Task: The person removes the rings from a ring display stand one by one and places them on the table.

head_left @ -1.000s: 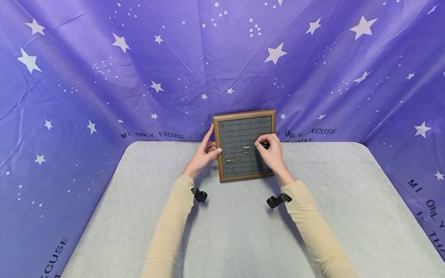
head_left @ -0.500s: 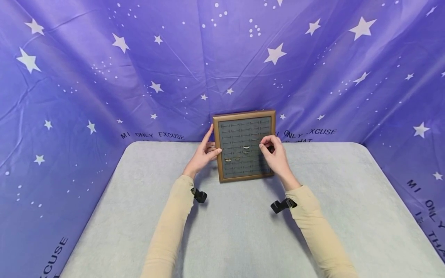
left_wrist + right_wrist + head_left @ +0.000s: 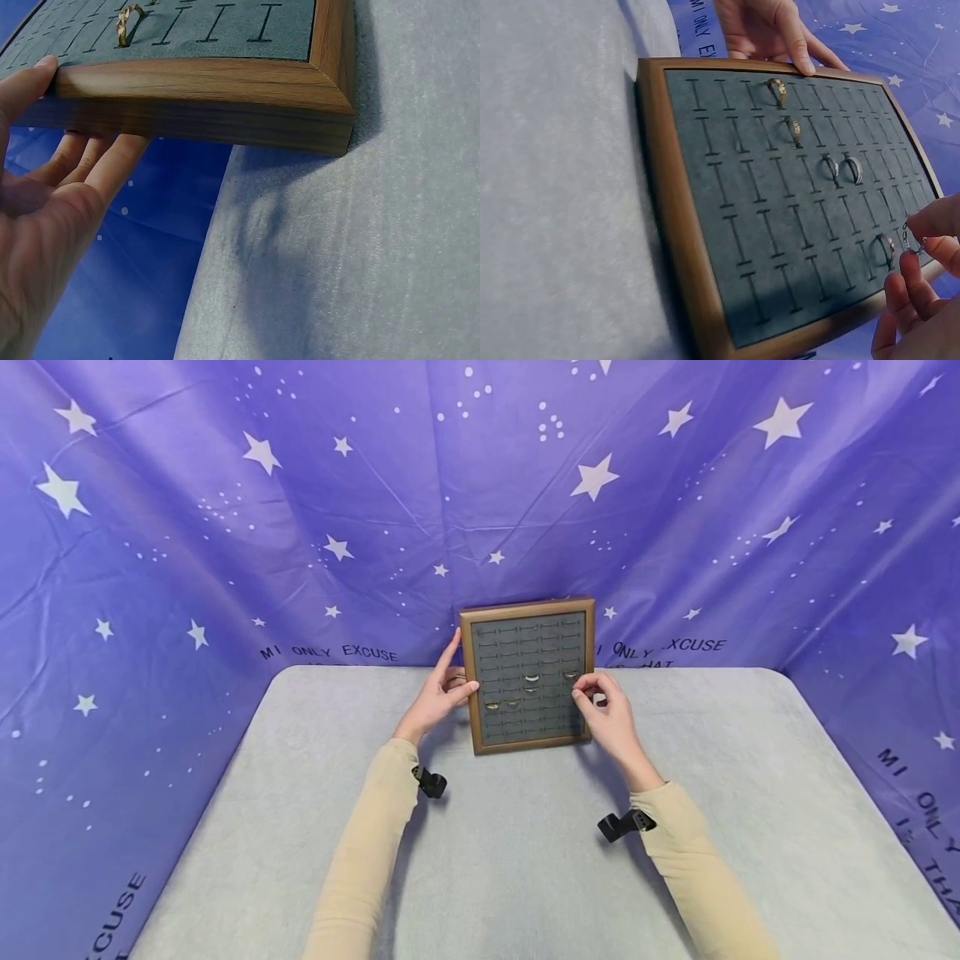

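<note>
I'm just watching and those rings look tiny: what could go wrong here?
The right hand pinches a small ring by fingertips alone at the edge of the ring tray; it might slip and drop. The tray is propped up, steadied only by the left hand, so a push could tip it.

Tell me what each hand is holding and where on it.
The right hand pinches a small ring by its band. The left hand steadies the tray by its left edge, thumb on the frame.
</note>
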Demonstrator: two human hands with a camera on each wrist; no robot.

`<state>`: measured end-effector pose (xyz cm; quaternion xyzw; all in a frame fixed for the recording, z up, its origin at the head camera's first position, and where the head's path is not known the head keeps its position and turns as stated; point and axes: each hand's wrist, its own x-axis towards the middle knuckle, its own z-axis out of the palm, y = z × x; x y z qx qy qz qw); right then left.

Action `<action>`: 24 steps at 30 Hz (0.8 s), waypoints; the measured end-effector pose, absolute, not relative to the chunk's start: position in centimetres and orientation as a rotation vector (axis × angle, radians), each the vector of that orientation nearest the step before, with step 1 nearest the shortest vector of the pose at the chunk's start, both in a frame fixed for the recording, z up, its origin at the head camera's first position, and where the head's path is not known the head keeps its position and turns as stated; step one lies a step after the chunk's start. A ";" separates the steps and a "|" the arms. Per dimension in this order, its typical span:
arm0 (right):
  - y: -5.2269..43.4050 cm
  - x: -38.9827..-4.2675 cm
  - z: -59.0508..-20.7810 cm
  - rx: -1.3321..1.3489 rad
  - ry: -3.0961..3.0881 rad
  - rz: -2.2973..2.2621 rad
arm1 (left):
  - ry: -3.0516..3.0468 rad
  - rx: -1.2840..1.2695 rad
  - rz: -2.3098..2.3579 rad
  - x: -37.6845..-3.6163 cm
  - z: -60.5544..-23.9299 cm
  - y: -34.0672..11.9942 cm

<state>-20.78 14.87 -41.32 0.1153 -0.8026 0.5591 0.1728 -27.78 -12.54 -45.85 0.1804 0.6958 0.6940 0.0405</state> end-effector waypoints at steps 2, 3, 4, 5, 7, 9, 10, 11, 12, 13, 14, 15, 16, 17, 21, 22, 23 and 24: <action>15.2 -20.6 -41.7 0.302 -2.287 1.584 | 2.142 0.551 2.122 -28.2 -46.5 -12.5; 15.3 -20.5 -41.8 0.293 -2.291 1.585 | 2.147 0.552 2.124 -28.3 -46.7 -12.5; 15.5 -20.4 -41.9 0.286 -2.295 1.587 | 2.150 0.555 2.125 -28.4 -46.8 -12.5; 15.6 -20.3 -42.1 0.277 -2.300 1.585 | 2.156 0.562 2.125 -28.4 -46.9 -12.5; 16.0 -20.2 -42.3 0.264 -2.314 1.580 | 2.159 0.575 2.126 -28.5 -47.0 -12.5; 16.3 -20.0 -42.6 0.254 -2.326 1.574 | 2.154 0.579 2.125 -28.5 -47.1 -12.5; 16.5 -20.0 -42.7 0.249 -2.335 1.570 | 2.151 0.577 2.125 -28.5 -47.1 -12.5; 16.7 -19.9 -42.8 0.245 -2.342 1.567 | 2.150 0.573 2.123 -28.5 -47.1 -12.5; 16.8 -19.9 -42.9 0.242 -2.350 1.563 | 2.149 0.565 2.120 -28.5 -47.1 -12.5; 17.0 -19.9 -43.0 0.238 -2.358 1.558 | 2.152 0.558 2.116 -28.5 -47.1 -12.5; 17.2 -19.9 -43.1 0.236 -2.360 1.560 | 2.151 0.552 2.113 -28.5 -47.0 -12.5; 17.4 -19.9 -43.3 0.234 -2.364 1.554 | 2.150 0.548 2.111 -28.5 -47.0 -12.5; 17.5 -19.9 -43.6 0.235 -2.363 1.549 | 2.149 0.543 2.110 -28.5 -47.0 -12.5; 17.7 -20.0 -43.8 0.234 -2.363 1.545 | 2.151 0.540 2.108 -28.5 -47.0 -12.6; 18.8 -20.9 -46.1 0.218 -2.356 1.536 | 2.149 0.544 2.111 -28.5 -47.0 -12.6; 19.1 -21.0 -46.7 0.214 -2.354 1.533 | 2.148 0.546 2.111 -28.5 -47.0 -12.6; 19.4 -21.2 -47.3 0.204 -2.357 1.532 | 2.141 0.550 2.114 -28.5 -47.0 -12.6; 19.7 -21.3 -47.8 0.194 -2.358 1.535 | 2.137 0.552 2.116 -28.5 -47.0 -12.6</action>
